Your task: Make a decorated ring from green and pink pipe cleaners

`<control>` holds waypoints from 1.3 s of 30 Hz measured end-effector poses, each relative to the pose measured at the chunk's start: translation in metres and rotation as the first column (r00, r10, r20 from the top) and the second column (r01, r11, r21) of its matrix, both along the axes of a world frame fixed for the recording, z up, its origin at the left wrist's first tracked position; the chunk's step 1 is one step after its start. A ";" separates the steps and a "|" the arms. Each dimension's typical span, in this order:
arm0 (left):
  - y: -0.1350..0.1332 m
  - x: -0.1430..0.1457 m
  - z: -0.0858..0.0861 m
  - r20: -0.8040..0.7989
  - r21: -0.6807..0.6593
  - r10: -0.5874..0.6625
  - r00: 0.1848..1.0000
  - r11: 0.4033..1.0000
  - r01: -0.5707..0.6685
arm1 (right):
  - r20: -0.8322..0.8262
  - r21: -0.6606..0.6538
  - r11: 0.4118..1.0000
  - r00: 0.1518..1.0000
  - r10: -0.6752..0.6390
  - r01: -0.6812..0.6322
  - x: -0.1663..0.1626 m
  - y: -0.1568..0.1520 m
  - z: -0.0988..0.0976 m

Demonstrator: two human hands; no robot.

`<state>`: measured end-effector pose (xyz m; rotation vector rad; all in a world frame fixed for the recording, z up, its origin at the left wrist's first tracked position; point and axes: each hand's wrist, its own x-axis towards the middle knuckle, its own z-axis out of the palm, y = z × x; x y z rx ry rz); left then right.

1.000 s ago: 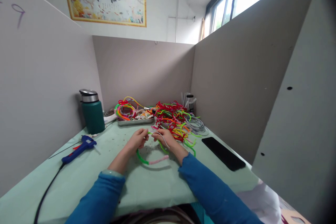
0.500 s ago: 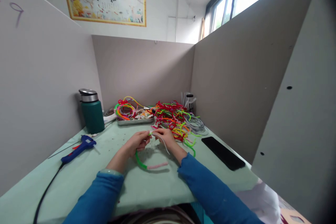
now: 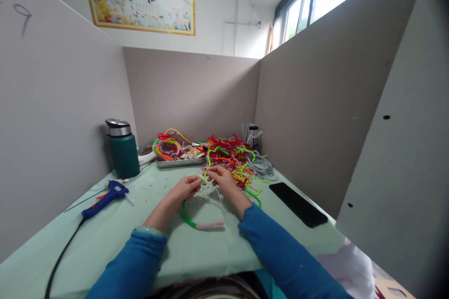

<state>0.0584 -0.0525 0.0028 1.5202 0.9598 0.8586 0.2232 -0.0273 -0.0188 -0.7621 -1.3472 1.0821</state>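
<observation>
1. The left hand (image 3: 188,188) is closed in a pinch, fingertips on the strip (image 3: 190,221), whose green part curves out below that hand and ends in a pink tip under the right hand.
2. The right hand (image 3: 220,178) is narrowed too, thumb and finger pinching the lime stem (image 3: 209,162), which rises from between the two hands and passes in front of the pile.
3. A white cord (image 3: 220,197) drops from near the right fingertips; which hand grips it I cannot tell.
4. Just beyond the right hand lies the pile (image 3: 229,152) of mostly red, lime and orange stems, with a grey coil (image 3: 261,167) at its right edge.
5. Beyond the left hand sits the tray (image 3: 182,164), holding small flat pieces and the bright loops (image 3: 162,153).
6. To the right of the right hand lies a black phone (image 3: 298,204).
7. Well left of the left hand lies the blue glue gun (image 3: 105,201); farther beyond stands the green flask (image 3: 123,155).
</observation>
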 end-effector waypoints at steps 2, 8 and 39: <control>0.000 0.001 0.000 -0.026 0.004 0.017 1.000 1.000 -0.017 | -0.031 -0.054 0.997 0.999 0.045 -0.046 -0.001 0.001 -0.002; -0.004 0.004 0.004 -0.036 -0.028 0.044 0.998 0.999 -0.045 | -0.088 -0.145 0.985 0.993 0.077 -0.089 -0.002 0.006 -0.009; 0.008 -0.001 -0.009 -0.077 0.003 0.103 0.992 0.995 -0.103 | 0.160 0.070 0.997 0.986 -0.048 0.037 -0.002 -0.010 0.005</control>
